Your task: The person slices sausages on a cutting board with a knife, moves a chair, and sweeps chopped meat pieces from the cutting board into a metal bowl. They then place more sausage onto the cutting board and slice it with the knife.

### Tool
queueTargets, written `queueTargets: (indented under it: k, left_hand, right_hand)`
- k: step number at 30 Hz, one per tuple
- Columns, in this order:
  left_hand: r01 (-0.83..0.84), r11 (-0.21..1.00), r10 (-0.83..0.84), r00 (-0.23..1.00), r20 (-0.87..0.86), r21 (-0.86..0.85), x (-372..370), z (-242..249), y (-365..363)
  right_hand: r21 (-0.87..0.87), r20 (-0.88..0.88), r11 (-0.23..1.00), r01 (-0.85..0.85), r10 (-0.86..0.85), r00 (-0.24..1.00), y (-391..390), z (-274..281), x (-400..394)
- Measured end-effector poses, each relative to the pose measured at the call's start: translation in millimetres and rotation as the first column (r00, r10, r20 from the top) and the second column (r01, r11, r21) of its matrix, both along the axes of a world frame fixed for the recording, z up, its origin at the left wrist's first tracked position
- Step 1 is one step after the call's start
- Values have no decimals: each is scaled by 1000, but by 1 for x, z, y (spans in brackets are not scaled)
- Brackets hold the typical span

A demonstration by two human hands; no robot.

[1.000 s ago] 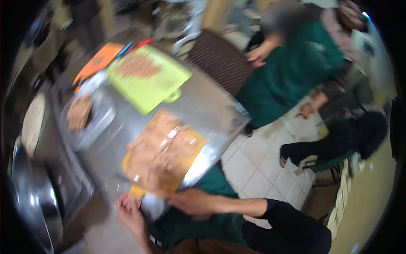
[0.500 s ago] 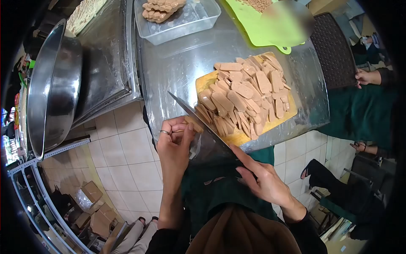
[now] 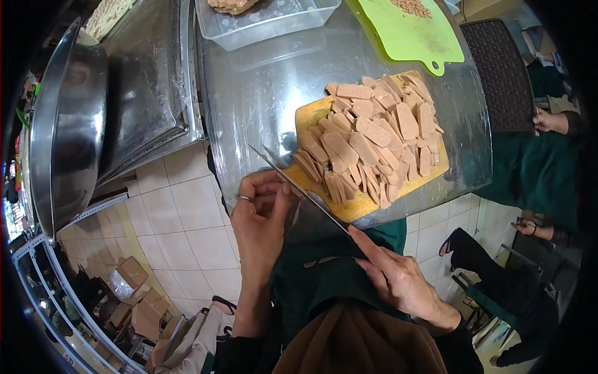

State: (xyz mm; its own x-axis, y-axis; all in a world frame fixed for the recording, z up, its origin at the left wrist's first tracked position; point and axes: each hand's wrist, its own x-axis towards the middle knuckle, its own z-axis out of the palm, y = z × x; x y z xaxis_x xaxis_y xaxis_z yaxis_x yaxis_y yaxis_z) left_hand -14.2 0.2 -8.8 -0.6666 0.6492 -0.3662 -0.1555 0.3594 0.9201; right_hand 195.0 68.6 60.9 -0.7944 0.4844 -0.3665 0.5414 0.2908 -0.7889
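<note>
My right hand [image 3: 402,280] grips a long knife [image 3: 317,204] by its handle, the blade slanting up and left along the near edge of the cutting board. Close against the blade is my left hand [image 3: 258,202], its fingers curled and thumb bent in. Whatever those fingertips pinch is hidden by the blade and fingers. Beyond the knife, a heap of pinkish-brown sausage slices [image 3: 374,134] covers most of the yellow cutting board [image 3: 306,115]. The board rests on a shiny metal table [image 3: 249,93].
A clear plastic tub [image 3: 268,34] with brown pieces stands at the back. Right of it lies a green cutting board [image 3: 417,40] with small chopped bits. A large steel bowl [image 3: 78,124] is at left. Someone's hand [image 3: 551,121] holds a dark textured tray [image 3: 495,75] at right.
The view has shifted slightly. The brown piece visible in my left fingers before no longer shows. The knife still lies along the board's near edge, and the blurred patch over the green board is gone.
</note>
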Motion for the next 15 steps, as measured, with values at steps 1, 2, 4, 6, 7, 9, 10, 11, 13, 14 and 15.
queueTargets:
  k: [1,2,4,6,7,9,10,11,13,14,15]
  left_hand:
    - [-4,1000,4,1000,3,-13,0,1,1]
    - [-9,1000,9,1000,13,-14,0,2,1]
    - [-19,1000,20,999,30,-18,1,3,1]
    - [-20,999,21,1000,19,-28,1,3,2]
    - [-20,999,20,1000,15,-34,1,2,2]
    - [-16,999,17,1000,8,-48,1,4,2]
    - [-15,999,15,1000,2,-51,1,4,3]
    - [-19,998,20,1000,9,-52,1,4,3]
    - [-29,998,30,999,22,-55,1,3,2]
    - [-28,998,29,999,19,-51,1,3,2]
    - [-26,998,27,999,20,-49,1,4,2]
  right_hand:
    - [-14,1,1000,1,-1,1000,0,1,0]
    - [-27,0,1000,3,-3,1000,-1,1,-1]
    - [-25,-2,1000,10,-10,1000,-3,0,-1]
    - [-14,8,1000,3,-3,1000,-3,-3,-2]
    - [-4,20,1000,-6,7,1000,-3,-6,-2]
    - [-2,19,1000,-10,10,1000,-4,-10,-6]
    - [-5,4,1000,-3,3,1000,-1,-12,-12]
    - [-8,-12,1000,2,-2,1000,0,-14,-17]
    - [-11,-8,1000,-6,6,1000,1,-17,-22]
    - [-11,-7,1000,-11,11,1000,1,-18,-24]
    - [-9,-2,1000,-4,4,1000,0,-18,-23]
